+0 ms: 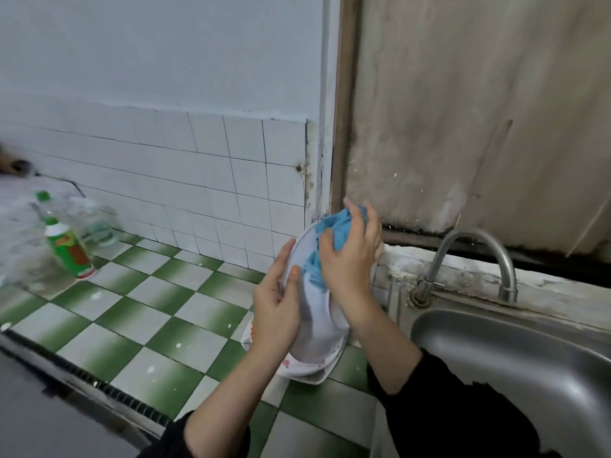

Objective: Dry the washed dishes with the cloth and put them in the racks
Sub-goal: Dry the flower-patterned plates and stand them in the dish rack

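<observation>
Nearest the camera, two dark sleeves [463,408] reach forward over the green-and-white tiled bench [139,325]. Just below the hands lies a stack of plates [307,368] on the bench, beside the sink [515,365]; these look like the washed ones waiting their turn, kept close so each can be lifted without reaching.

Above that stack the left hand [276,312] pinches the rim of a white plate [314,328], thumb on the face and fingers curled behind, holding it tilted nearly on edge. That tilt probably turns the face toward the other hand and lets water run off. The right hand [350,256] is closed around a bunched blue cloth [337,226] and presses it against the upper part of the plate; bunching gives a firm pad to rub with. Drying seems to be in progress.

Right of the hands, the tap [476,256] arches over the sink. Far to their left, near the tiled wall, stand a green bottle [69,249] and some blurred clear glassware. No rack is in view.
</observation>
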A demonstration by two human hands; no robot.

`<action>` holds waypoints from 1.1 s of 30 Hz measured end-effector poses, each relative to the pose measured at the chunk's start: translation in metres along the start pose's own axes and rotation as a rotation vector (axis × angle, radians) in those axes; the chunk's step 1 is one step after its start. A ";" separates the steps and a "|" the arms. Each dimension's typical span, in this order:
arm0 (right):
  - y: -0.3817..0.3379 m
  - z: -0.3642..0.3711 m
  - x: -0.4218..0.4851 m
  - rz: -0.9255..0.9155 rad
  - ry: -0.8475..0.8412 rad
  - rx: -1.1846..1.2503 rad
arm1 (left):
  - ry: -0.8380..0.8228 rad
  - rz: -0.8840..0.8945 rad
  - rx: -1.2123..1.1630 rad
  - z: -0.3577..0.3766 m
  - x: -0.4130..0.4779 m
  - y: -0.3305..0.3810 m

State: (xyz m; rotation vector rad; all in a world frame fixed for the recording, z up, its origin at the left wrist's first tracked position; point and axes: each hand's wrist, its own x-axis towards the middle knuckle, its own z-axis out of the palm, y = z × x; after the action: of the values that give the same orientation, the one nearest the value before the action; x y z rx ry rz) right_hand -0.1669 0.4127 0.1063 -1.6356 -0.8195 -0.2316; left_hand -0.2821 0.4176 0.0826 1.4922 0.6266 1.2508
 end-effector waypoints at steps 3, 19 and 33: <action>-0.009 -0.005 0.021 0.184 -0.152 0.124 | 0.058 0.030 -0.022 0.000 -0.003 0.014; -0.023 -0.012 -0.015 -1.076 -0.149 0.108 | 0.340 0.193 -0.253 -0.014 0.021 0.063; -0.024 -0.006 -0.007 -0.263 -0.113 0.479 | 0.337 0.208 -0.204 -0.042 0.016 0.082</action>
State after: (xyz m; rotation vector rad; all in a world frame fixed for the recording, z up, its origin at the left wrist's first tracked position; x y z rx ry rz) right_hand -0.1855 0.4053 0.1223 -1.0987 -1.0838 -0.1133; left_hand -0.3337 0.4210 0.1602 1.2093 0.5504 1.6959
